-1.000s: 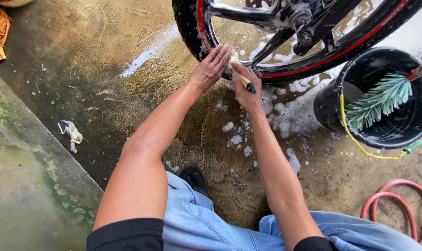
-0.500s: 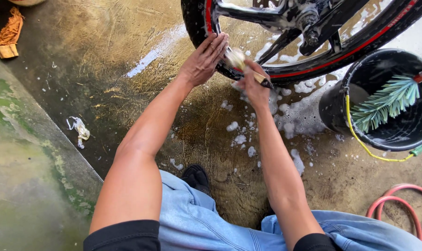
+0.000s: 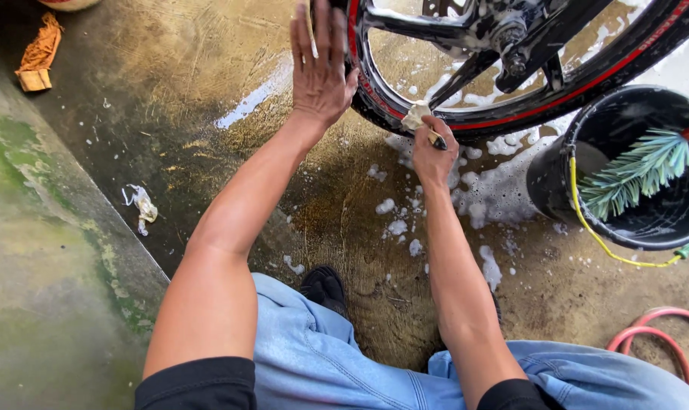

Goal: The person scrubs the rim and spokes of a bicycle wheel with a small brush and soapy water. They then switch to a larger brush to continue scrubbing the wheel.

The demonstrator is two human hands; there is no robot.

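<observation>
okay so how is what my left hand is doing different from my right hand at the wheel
The left hand is spread open, fingers straight, flat against the tyre of the wheel; the right hand is closed around a small brush.
The left hand is empty and sits higher on the tyre; the right hand works lower, brush tip at the red-striped rim, amid suds.
Both are bare and reach the same wheel.

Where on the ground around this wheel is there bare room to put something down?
The wet concrete left of the left hand, between the orange rag and the crumpled white scrap, lies bare. Crowded: the foamy strip between the right hand, the wheel and the black bucket, and by the red hose.
</observation>
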